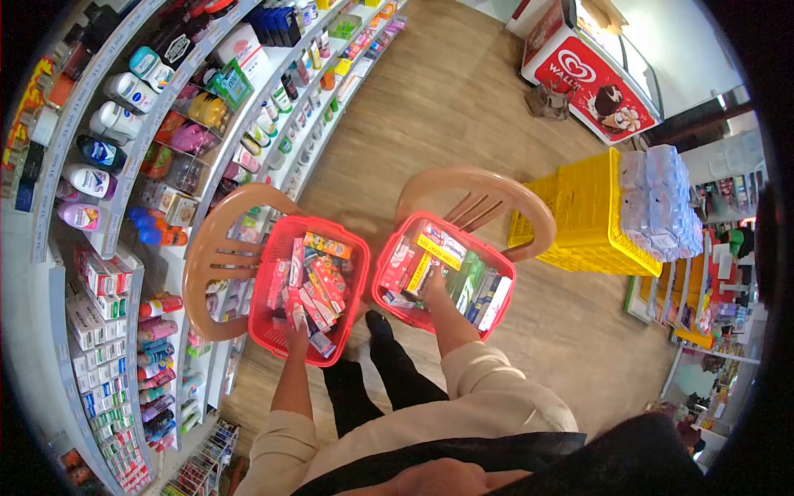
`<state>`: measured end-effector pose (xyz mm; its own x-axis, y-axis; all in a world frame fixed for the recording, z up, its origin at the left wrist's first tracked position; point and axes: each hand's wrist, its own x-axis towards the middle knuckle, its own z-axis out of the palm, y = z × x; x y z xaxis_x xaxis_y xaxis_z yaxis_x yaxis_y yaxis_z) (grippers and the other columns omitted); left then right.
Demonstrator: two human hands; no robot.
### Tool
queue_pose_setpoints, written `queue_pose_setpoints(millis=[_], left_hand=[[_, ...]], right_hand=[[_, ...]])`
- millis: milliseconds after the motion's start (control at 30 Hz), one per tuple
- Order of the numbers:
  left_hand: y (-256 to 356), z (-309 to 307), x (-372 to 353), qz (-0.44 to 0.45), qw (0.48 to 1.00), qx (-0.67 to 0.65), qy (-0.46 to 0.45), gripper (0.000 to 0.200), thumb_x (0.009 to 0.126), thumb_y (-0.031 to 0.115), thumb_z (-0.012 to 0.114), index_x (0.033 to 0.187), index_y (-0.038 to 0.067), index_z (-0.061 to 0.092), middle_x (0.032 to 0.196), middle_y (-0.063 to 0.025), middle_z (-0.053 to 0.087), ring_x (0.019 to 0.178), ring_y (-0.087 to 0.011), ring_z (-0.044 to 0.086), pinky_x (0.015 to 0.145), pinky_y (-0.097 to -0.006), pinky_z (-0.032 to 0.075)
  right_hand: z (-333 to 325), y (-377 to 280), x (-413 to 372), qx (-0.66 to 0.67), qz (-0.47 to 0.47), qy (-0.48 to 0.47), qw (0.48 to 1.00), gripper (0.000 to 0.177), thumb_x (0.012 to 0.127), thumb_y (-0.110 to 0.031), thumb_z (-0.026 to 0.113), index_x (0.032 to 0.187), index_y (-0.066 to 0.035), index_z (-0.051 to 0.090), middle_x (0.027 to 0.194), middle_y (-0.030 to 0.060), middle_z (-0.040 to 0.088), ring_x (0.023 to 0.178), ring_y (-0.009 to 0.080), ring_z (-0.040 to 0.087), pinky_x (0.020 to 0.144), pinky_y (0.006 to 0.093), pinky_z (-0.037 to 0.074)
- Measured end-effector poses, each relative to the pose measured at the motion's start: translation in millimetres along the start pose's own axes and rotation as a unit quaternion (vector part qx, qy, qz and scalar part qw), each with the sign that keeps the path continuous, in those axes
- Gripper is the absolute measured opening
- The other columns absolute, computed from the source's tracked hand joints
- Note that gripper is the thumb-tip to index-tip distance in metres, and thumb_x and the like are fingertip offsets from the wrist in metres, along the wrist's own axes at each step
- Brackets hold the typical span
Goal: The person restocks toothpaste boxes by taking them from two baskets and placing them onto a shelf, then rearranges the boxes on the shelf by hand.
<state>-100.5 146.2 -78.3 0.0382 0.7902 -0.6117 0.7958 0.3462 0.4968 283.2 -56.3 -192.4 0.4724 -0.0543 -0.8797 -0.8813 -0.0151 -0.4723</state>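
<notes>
Left hand [295,321]: among pink boxes [319,301], near edge of left basket [260,289]; finger pose unclear.
Right hand [432,289]: at cartons [442,246], mid right basket [377,284]; grip, can't tell.
Baskets: on brown chairs [203,256].

Reaches out and down with both arms, forearms bare. Extends left arm [294,380] nearly straight toward 12 o'clock, with left hand [296,321] at 11 o'clock from the chest. Slants right arm [455,326] toward 11 o'clock, with right hand [432,288] farther out, at 12. Holds both hands well apart. Shows fingers too small to tell whether curled or spread.
</notes>
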Motion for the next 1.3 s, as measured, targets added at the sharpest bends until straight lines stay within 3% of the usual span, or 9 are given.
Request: queue_pose_setpoints(millis=[133, 367, 433, 533, 733, 967, 1100, 1167, 1300], left_hand=[[-76, 25, 49, -0.018, 0.999, -0.024, -0.016, 0.071, 0.085, 0.046, 0.059, 0.124, -0.011, 0.046, 0.126, -0.0311, 0.05, 0.115, -0.0408, 0.053, 0.094, -0.044, 0.043], [2, -1, -16, -0.056, 0.997, 0.042, -0.023, 0.058, 0.086, 0.044, 0.06, 0.116, -0.006, 0.056, 0.097, -0.0208, 0.067, 0.091, -0.0367, 0.064, 0.076, -0.0434, 0.05], [-23, 12, -14, -0.04, 0.955, -0.289, -0.06, 0.043, 0.09, 0.036, 0.059, 0.111, -0.001, 0.06, 0.084, -0.0116, 0.067, 0.077, -0.0253, 0.065, 0.066, -0.0369, 0.051], [20, -13, -56, -0.134, 0.941, -0.29, -0.11, 0.029, 0.093, 0.028, 0.057, 0.108, 0.004, 0.06, 0.088, -0.0064, 0.064, 0.076, -0.0154, 0.061, 0.062, -0.0284, 0.048], [17, 0, -62, -0.147, 0.81, -0.522, -0.222, 0.023, 0.094, 0.02, 0.056, 0.115, 0.011, 0.053, 0.104, -0.0033, 0.062, 0.091, -0.0149, 0.061, 0.071, -0.0256, 0.045], [56, 13, -76, -0.042, 0.81, -0.503, -0.3, 0.04, 0.09, 0.007, 0.058, 0.126, 0.02, 0.044, 0.113, 0.0003, 0.059, 0.104, -0.0189, 0.059, 0.082, -0.0333, 0.046], [65, 24, -81, -0.018, 0.794, -0.529, -0.3, 0.045, 0.085, 0.0, 0.06, 0.122, 0.022, 0.047, 0.11, 0.0005, 0.059, 0.104, -0.018, 0.057, 0.081, -0.0319, 0.045], [41, 38, -57, -0.142, 0.739, -0.55, -0.362, 0.041, 0.084, 0.003, 0.063, 0.119, 0.019, 0.049, 0.105, 0.0002, 0.059, 0.097, -0.017, 0.058, 0.081, -0.0318, 0.045], [37, 39, -67, -0.037, 0.717, -0.581, -0.383, 0.032, 0.096, 0.025, 0.048, 0.121, 0.006, 0.054, 0.105, -0.0072, 0.063, 0.099, -0.0232, 0.059, 0.085, -0.0376, 0.048]], right_hand=[[-15, 1, -24, 0.048, 0.02, -0.17, 0.984, 0.038, 0.092, -0.05, 0.05, 0.103, -0.014, 0.059, 0.092, 0.0059, 0.068, 0.072, 0.0235, 0.066, 0.05, 0.0415, 0.048], [-24, -16, -77, -0.054, 0.016, -0.095, 0.994, 0.028, 0.094, -0.043, 0.051, 0.096, -0.016, 0.058, 0.072, -0.002, 0.061, 0.058, 0.0135, 0.057, 0.042, 0.0269, 0.035], [-32, -6, -89, -0.026, 0.013, -0.148, 0.989, 0.027, 0.094, -0.042, 0.052, 0.092, -0.016, 0.057, 0.068, -0.0012, 0.056, 0.055, 0.0143, 0.054, 0.042, 0.028, 0.036], [-30, -5, -135, 0.046, 0.02, -0.151, 0.987, 0.024, 0.093, -0.037, 0.055, 0.087, -0.014, 0.053, 0.063, 0.0007, 0.047, 0.054, 0.0152, 0.049, 0.044, 0.0297, 0.038], [1, 10, -158, 0.042, -0.121, -0.132, 0.983, 0.018, 0.082, -0.012, 0.059, 0.099, -0.005, 0.059, 0.083, 0.0036, 0.062, 0.064, 0.0156, 0.058, 0.056, 0.0312, 0.048], [75, 5, -161, -0.034, -0.164, -0.122, 0.978, 0.02, 0.079, -0.008, 0.062, 0.098, -0.004, 0.059, 0.087, 0.0051, 0.063, 0.08, 0.0154, 0.061, 0.069, 0.0309, 0.049], [92, 30, -92, -0.123, -0.354, -0.083, 0.923, 0.047, 0.076, -0.003, 0.065, 0.12, -0.002, 0.05, 0.106, 0.0074, 0.059, 0.095, 0.0213, 0.058, 0.085, 0.0339, 0.047], [90, 39, -86, -0.05, -0.359, -0.095, 0.927, 0.048, 0.077, -0.002, 0.063, 0.123, -0.001, 0.048, 0.109, 0.0079, 0.058, 0.098, 0.0218, 0.057, 0.087, 0.0333, 0.046], [81, 14, -112, 0.08, -0.148, -0.257, 0.952, 0.029, 0.081, -0.004, 0.059, 0.107, -0.011, 0.05, 0.087, 0.0032, 0.058, 0.077, 0.0201, 0.06, 0.072, 0.0371, 0.051]])
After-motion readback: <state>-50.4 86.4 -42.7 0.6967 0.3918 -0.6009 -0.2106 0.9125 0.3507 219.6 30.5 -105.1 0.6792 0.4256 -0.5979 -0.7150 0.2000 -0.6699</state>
